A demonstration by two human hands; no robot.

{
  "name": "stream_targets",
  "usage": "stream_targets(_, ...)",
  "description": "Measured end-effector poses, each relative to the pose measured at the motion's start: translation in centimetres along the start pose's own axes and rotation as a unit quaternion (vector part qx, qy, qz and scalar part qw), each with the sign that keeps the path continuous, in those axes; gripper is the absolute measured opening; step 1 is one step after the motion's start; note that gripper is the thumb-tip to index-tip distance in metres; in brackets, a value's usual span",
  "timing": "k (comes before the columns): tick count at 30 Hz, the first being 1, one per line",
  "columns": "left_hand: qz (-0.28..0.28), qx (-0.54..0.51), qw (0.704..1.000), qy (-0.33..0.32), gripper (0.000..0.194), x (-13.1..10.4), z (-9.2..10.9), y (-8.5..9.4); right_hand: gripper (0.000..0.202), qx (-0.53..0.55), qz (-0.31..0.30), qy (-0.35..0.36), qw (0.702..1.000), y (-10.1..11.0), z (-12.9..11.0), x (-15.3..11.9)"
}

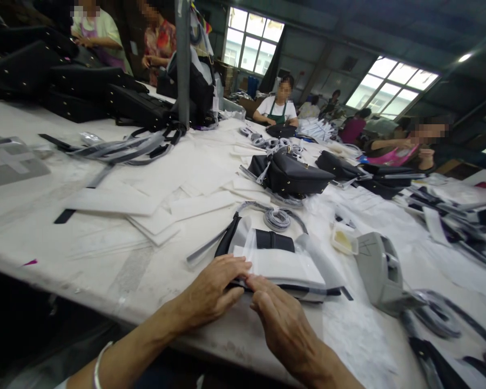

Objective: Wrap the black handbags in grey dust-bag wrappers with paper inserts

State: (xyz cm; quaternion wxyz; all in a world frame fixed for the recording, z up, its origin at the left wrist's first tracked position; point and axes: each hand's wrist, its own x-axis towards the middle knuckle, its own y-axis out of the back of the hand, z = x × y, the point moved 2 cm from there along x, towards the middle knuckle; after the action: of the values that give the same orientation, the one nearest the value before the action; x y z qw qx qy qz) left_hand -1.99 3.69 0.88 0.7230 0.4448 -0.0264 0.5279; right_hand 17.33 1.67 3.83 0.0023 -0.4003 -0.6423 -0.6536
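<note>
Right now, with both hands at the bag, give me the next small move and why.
Perhaps slide the right hand along the bag and fold in the grey sheet: it sticks out past the white sheet, whose left end the left hand touches.

Black bag (227, 237): lying low and flattened near the front edge of the white worktop (81, 278), long side roughly along that edge. Dark surface shows at its left end and as a thin strip along the near side; the remainder is largely covered. White sheet material (285, 267): laid across the near part of the bag, apparently layered, long edge about parallel to the bag's near side. Beyond it, a black panel with a raised crossband (274, 241) is exposed. Translucent grey film (326, 270): loose, spread at the right end.
</note>
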Motion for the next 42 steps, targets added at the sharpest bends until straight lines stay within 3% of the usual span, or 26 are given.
stream_targets(5,0.062,0.008,0.997,0.041,0.019,0.8,-0.1,-1.0,0.017,0.061,-0.012,0.016,0.998,0.6,-0.1,0.3)
stream_targets(8,0.097,0.041,0.994,0.012,0.014,0.8,0.0,-1.7,0.022,0.088,-0.036,0.033,0.995,0.9,-0.6,-0.3)
stream_targets(12,0.097,0.09,0.991,-0.024,0.011,0.7,0.4,-1.6,0.028,0.081,-0.088,0.082,0.989,1.2,-1.7,-1.2)
stream_targets(15,0.105,0.12,0.986,-0.05,0.011,0.6,0.7,-1.6,0.03,0.067,-0.108,0.08,0.989,1.8,-1.9,-0.6)
stream_targets(19,0.125,0.121,0.984,-0.041,0.016,0.5,0.9,-1.7,0.024,0.026,-0.114,0.019,0.993,2.4,-0.6,2.7)
stream_targets(24,0.086,0.084,0.993,0.016,0.029,0.0,1.5,-0.9,0.016,0.051,-0.173,-0.101,0.978,1.2,3.5,6.7)
stream_targets(28,0.12,0.091,0.987,0.065,0.019,0.0,2.0,-1.1,0.014,0.171,-0.212,-0.242,0.931,-0.1,5.8,7.3)
stream_targets(34,0.211,0.142,0.962,0.096,0.009,1.0,1.4,-2.3,0.011,0.231,-0.184,-0.329,0.897,-1.0,6.4,6.4)
stream_targets(37,0.2,0.171,0.961,0.08,0.012,1.5,1.8,-1.8,0.013,0.24,-0.173,-0.337,0.894,-1.4,6.5,6.2)
stream_targets(42,0.158,0.244,0.956,-0.027,0.027,1.1,3.4,-2.1,0.014,0.227,-0.169,-0.345,0.895,-2.0,7.1,6.2)
